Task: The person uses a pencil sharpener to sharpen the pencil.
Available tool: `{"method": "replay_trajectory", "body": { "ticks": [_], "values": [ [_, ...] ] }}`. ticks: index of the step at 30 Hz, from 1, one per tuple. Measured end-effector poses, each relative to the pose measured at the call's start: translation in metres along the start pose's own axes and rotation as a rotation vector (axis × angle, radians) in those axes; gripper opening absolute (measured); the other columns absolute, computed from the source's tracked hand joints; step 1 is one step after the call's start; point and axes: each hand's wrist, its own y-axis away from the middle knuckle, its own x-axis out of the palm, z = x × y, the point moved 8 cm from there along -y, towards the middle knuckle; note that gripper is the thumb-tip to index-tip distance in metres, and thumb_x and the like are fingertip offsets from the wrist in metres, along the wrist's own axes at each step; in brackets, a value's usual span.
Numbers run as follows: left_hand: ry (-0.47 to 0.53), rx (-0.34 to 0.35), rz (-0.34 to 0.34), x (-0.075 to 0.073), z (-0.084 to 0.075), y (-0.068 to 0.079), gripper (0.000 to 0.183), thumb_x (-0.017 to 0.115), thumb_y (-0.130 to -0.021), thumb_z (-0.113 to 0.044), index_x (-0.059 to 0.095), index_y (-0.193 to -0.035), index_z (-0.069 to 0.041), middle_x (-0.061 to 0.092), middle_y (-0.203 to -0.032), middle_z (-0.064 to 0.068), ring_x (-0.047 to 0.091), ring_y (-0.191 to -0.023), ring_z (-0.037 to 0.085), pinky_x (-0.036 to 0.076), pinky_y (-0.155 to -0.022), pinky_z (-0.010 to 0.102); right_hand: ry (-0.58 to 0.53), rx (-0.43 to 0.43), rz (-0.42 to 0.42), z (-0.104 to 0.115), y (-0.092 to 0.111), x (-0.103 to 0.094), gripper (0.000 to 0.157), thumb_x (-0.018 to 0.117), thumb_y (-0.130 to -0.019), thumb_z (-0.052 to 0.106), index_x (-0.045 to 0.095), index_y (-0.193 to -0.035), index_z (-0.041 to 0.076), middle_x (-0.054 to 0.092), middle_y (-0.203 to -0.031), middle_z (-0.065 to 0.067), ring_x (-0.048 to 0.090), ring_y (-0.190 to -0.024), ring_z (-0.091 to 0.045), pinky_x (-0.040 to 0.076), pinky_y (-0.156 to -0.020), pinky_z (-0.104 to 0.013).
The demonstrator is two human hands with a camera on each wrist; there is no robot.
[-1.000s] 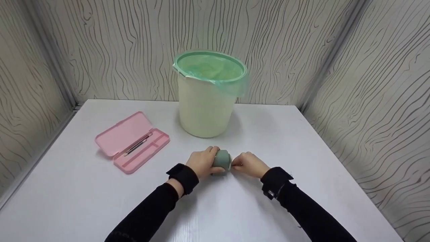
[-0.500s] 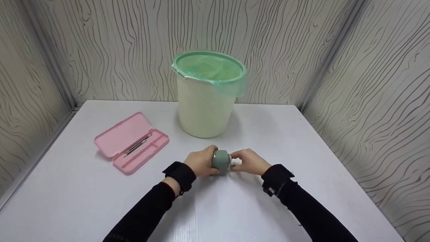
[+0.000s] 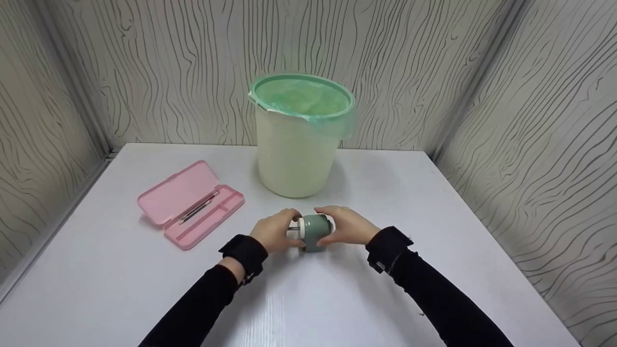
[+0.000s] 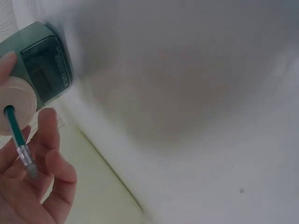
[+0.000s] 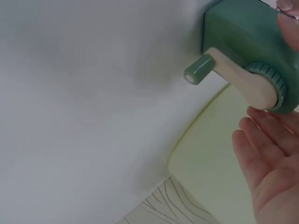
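A green pencil sharpener (image 3: 315, 232) with a cream front ring and a hand crank (image 5: 238, 81) stands on the white table between my hands. From its front hole a teal pencil (image 4: 16, 129) sticks out, its metal band and eraser end showing in the left wrist view. My left hand (image 3: 274, 232) holds the sharpener at its front end, its fingers around the pencil without clearly gripping it. On the crank side, my right hand (image 3: 351, 226) grips the body between thumb and fingers. The right wrist view shows the crank untouched, with several fingers extended below it.
At the left lies an open pink pencil case (image 3: 202, 219) with slim pencils (image 3: 196, 211) in one compartment. Behind the hands stands a pale bin (image 3: 296, 154) with a green rim and bag liner. Patterned walls (image 3: 193, 72) enclose the table (image 3: 120, 289) at the back and sides.
My right hand has left the crank and moved onto the sharpener's body. My left hand has shifted left toward the front, so the cream ring and pencil now show.
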Motion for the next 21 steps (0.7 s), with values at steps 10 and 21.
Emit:
{"method": "replay_trajectory", "body": {
  "ticks": [10, 21],
  "values": [
    [0.05, -0.004, -0.084, -0.016, 0.013, 0.009, 0.04, 0.085, -0.085, -0.025, 0.069, -0.117, -0.007, 0.072, -0.117, 0.01, 0.072, -0.1, 0.028, 0.058, -0.088, 0.045, 0.102, -0.04, 0.081, 0.024, -0.02, 0.01, 0.067, 0.089, -0.078, 0.022, 0.062, -0.134, -0.001, 0.073, -0.124, -0.013, 0.069, -0.11, -0.027, 0.056, -0.097, -0.044],
    [0.079, 0.076, -0.159, -0.024, 0.015, 0.013, 0.015, 0.083, -0.085, -0.014, 0.078, -0.096, -0.005, 0.08, -0.091, 0.006, 0.073, -0.078, 0.016, 0.059, -0.073, 0.036, 0.152, -0.039, 0.077, 0.027, -0.026, 0.01, 0.052, 0.091, -0.075, 0.023, 0.071, -0.119, 0.005, 0.076, -0.109, -0.007, 0.068, -0.096, -0.02, 0.056, -0.086, -0.036]
  ]
}}
